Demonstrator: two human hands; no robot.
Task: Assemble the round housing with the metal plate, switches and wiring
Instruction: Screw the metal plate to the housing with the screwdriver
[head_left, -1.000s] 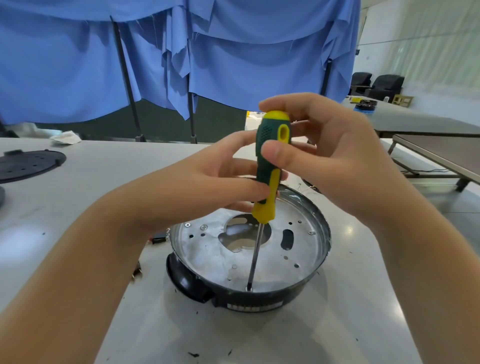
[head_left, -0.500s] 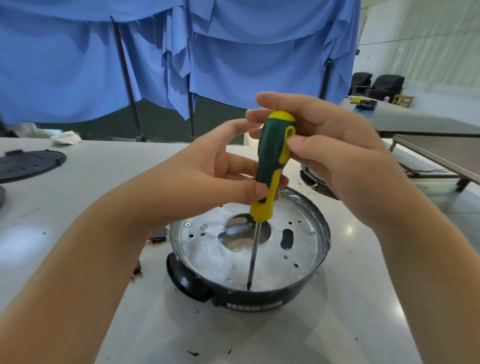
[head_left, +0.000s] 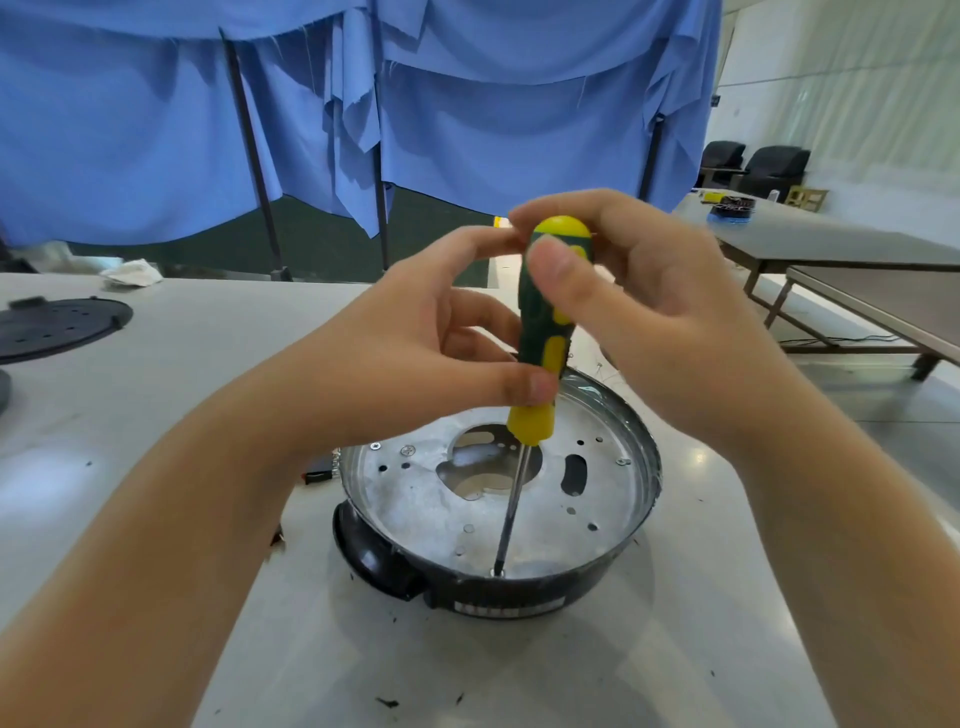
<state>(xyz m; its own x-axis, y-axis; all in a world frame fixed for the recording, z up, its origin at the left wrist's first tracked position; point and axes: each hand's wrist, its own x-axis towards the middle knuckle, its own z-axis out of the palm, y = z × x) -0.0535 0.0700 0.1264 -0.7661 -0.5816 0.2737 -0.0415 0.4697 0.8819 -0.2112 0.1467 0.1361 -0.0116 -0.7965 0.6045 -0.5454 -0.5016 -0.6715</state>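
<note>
While blue cloth (head_left: 493, 104) hangs across the background, a pale table (head_left: 156, 374) fills the foreground, and on it, near the front edge, sits the round housing (head_left: 498, 592). It is a shallow black bowl shape with a glossy rounded lug on its left side and a label strip on its front wall. Seated inside it is the metal plate (head_left: 415, 504), a dull silver disc (mottled and scuffed) with a large irregular opening at its centre, an oval slot to the right and small holes and screws scattered around. Both hands grip a screwdriver (head_left: 545, 322) with a green and yellow handle. The right hand (head_left: 660, 312) curls its fingers and thumb round the handle's top; the left hand (head_left: 415, 353) pinches lower down between thumb and fingers. Its slim shaft slants down, tip touching the plate's near edge.
</note>
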